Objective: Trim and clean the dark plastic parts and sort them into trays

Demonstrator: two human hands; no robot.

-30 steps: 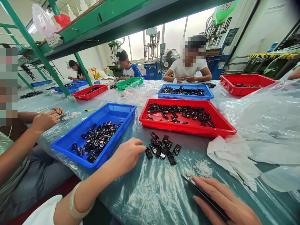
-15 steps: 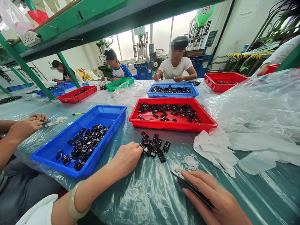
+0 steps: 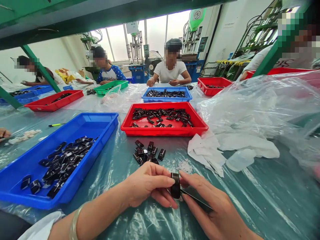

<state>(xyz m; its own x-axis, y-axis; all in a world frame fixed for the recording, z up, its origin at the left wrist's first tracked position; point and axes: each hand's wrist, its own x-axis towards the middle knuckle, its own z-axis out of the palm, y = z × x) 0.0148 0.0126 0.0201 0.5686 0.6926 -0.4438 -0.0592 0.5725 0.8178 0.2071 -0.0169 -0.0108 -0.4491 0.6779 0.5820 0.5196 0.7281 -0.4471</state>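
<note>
My left hand [image 3: 152,185] pinches a glossy black piece [image 3: 175,190] between thumb and fingers, above the plastic-covered table. On its right, my right hand [image 3: 212,200] holds dark tweezers [image 3: 197,201], whose tip is at the piece's edge and partly hidden. Just beyond my hands lies a small pile of black pieces [image 3: 150,151], with white scraps [image 3: 184,166] to its right. A red tray [image 3: 165,132] behind the pile holds many similar pieces. The large blue tray [image 3: 105,136] on the left holds more.
Crumpled white sheets [image 3: 207,151] and clear plastic [image 3: 250,106] lie at the right. A green frame [image 3: 271,56] slants down there. A co-worker's hand [image 3: 4,133] is at the left edge. Across the table, people sit behind a smaller blue tray [image 3: 166,99] and other trays.
My left hand has left the pile with a black piece and moved right. My right hand and the tweezers have met it. The view has shifted, and trays appear farther left.
</note>
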